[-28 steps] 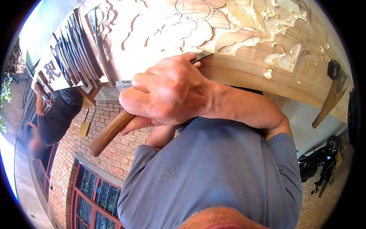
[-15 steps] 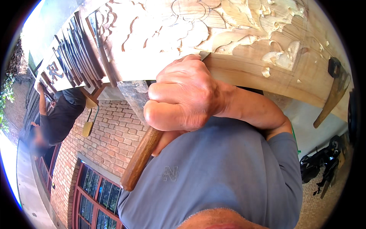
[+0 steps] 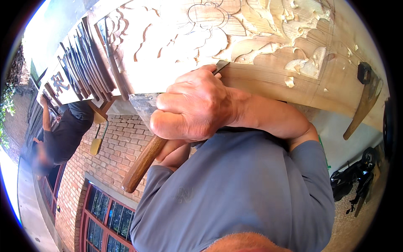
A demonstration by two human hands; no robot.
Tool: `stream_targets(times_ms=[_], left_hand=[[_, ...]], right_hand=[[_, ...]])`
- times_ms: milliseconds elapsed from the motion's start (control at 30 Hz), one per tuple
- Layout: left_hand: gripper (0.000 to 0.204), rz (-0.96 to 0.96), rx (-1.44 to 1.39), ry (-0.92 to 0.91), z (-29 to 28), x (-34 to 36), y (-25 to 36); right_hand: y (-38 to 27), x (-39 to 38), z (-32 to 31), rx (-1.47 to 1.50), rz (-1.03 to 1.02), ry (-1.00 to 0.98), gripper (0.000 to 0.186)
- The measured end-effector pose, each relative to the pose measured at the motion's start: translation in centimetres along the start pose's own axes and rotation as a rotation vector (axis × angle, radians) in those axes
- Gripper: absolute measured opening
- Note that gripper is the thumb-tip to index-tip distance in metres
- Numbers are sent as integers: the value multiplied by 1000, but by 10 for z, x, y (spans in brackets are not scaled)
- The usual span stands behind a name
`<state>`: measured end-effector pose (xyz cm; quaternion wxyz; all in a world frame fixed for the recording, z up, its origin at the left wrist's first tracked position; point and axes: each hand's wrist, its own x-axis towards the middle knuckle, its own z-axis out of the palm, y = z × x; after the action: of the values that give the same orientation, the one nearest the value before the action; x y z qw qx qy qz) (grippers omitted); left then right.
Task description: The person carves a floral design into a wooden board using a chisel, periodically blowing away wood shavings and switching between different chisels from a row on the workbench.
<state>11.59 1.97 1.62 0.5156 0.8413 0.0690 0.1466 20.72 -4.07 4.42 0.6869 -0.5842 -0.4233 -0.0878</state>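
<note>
My right hand [image 3: 195,105] is closed in a fist round a carving chisel, its back toward me. The chisel's brown wooden handle [image 3: 142,166] sticks out below the fist toward the lower left. Beyond the knuckles, the short visible part of the metal blade [image 3: 221,66] meets the pale wooden panel [image 3: 268,80] near its front edge. My left hand [image 3: 171,148] lies beneath the right one, close against the handle; most of its fingers are hidden, but it appears wrapped on the same chisel. Carved curves and pencil outlines cover the panel.
Several chisels [image 3: 90,63] lie in a row on the panel's left. Curled shavings [image 3: 298,63] are scattered at the right, with a dark-headed hammer [image 3: 364,98] near the right end. Another person [image 3: 69,130] is at the far left, by a brick wall [image 3: 121,138].
Both hands and the chisel have shifted slightly left. The handle end has swung up and left, and more of the left forearm shows.
</note>
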Motion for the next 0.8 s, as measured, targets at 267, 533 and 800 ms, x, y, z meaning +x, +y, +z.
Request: stream_targets(times_ms=[267,533,800], left_hand=[[29,161,64,29,0,9,6],[35,502,237,95,27,-13,9],[35,469,205,29,21,-5,-8]], right_hand=[[-19,4,-24,75,146,-91,58],[-85,-17,-85,266,259,-74,64],[-69,-20,-86,234,269,-76,66]])
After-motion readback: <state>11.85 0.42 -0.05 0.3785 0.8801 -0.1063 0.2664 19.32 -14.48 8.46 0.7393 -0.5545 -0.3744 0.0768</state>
